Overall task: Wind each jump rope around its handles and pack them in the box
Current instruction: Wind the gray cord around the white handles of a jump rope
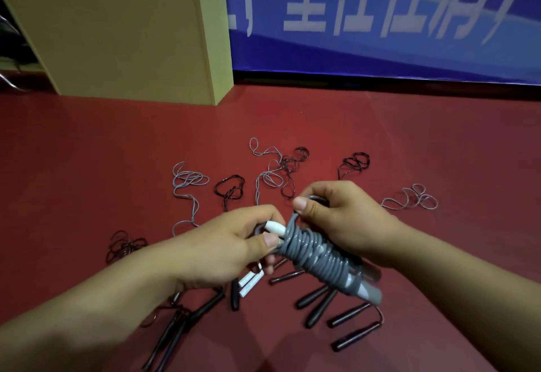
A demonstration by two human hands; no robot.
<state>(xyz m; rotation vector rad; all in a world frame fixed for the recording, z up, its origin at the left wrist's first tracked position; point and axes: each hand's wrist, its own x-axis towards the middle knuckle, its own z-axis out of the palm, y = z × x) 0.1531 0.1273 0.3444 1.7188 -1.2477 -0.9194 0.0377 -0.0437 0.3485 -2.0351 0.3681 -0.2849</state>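
Head view: at centre, grey jump rope (316, 257) nearly wound around its white handles (275, 227), held above the red floor (439, 143). Left hand (231, 248) with fingers curled round the handle ends; right hand (339, 219) pinching the last loop at the bundle's top. Around 6 o'clock, black handles (316, 304) lying unwound; towards 12, loose cords (272, 166) sprawled. At 10 o'clock, cardboard box (117, 40), contents hidden. Judging by this, most ropes left to wind, none seen packed.
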